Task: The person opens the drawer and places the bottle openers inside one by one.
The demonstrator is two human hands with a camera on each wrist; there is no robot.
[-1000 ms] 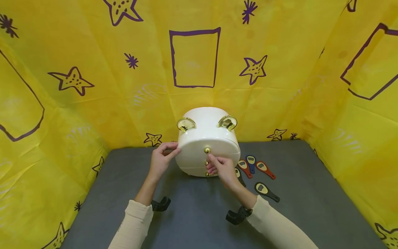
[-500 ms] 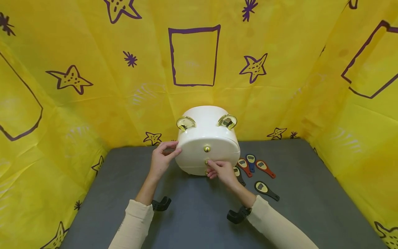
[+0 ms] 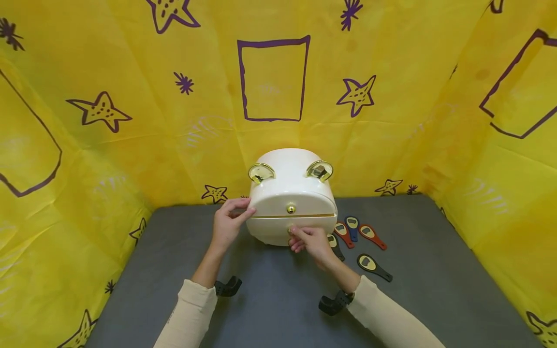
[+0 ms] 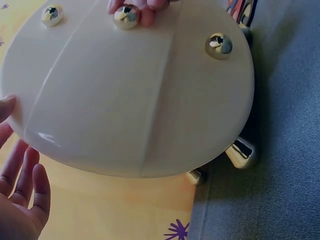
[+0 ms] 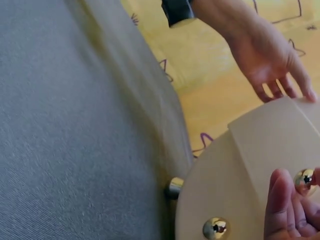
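Below the drawer's (image 3: 267, 226) gapped edge, the right hand (image 3: 314, 243) pinches its knob (image 4: 126, 16).

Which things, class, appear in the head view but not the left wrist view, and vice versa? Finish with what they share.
Only head: two gold ear-shaped fittings; cream fabric sleeves.

Only left wrist: two shiny metallic feet.

Both: the glossy white rounded drawer box; left hand touching its side edge; right hand pinching its round gold middle knob; grey tabletop; yellow fabric backdrop with purple drawings.
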